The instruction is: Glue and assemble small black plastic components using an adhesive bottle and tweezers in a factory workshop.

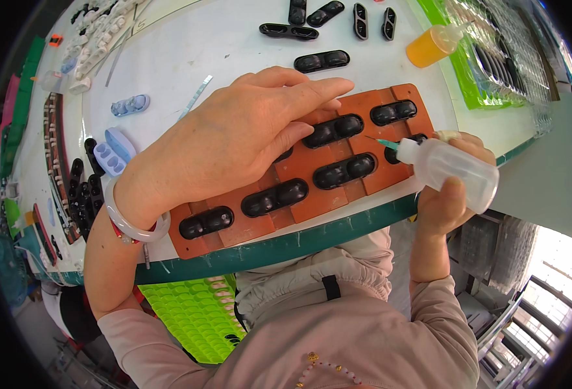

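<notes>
My right hand (443, 206) grips a translucent squeeze bottle (460, 174), tilted so its thin needle on a green hub (388, 144) points left. That tip hovers over a red-brown holder board (260, 228), near a glossy black double-domed piece (333, 131). Spread over the same board is my left hand (243, 123), fingers apart and index finger stretched out. Its thumb reaches the left end of that piece; whether it presses cannot be told. Several similar black pieces (275, 198) lie in the board's rows, one partly behind my left hand.
Loose black pieces (321, 61) lie beyond the board. A bottle of orange liquid (428, 47) stands at the back right, beside a bright green tray (458, 65). An open pale blue case (114, 153) is at the left. The table's green edge (286, 240) runs close to my body.
</notes>
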A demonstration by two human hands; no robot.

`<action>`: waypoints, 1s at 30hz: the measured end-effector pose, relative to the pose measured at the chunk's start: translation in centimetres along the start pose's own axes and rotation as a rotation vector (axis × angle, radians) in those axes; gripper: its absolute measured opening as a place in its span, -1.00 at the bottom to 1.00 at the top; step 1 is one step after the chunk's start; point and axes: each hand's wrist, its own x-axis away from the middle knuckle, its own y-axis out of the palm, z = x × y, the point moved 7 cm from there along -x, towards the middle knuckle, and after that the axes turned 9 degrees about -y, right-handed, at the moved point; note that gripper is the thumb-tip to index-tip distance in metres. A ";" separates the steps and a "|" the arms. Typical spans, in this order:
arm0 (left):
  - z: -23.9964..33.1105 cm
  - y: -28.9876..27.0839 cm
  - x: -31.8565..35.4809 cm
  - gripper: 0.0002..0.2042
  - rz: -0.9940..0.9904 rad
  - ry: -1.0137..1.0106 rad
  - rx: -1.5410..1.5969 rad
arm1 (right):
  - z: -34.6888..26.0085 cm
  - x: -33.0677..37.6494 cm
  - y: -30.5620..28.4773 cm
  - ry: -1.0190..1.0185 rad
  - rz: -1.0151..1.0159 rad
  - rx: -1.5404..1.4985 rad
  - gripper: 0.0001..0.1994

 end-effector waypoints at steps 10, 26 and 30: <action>0.1 0.7 -0.5 -0.46 -0.051 -0.011 -0.037 | -0.8 -0.8 1.5 -0.087 -0.165 0.045 -0.52; 2.2 2.3 -4.1 -0.40 -0.141 0.056 0.006 | 1.4 -0.9 -2.4 -0.038 0.007 0.030 -0.53; 2.2 2.4 -4.0 -0.39 -0.136 0.049 -0.028 | 1.1 -1.4 -1.6 -0.118 -0.086 0.076 -0.51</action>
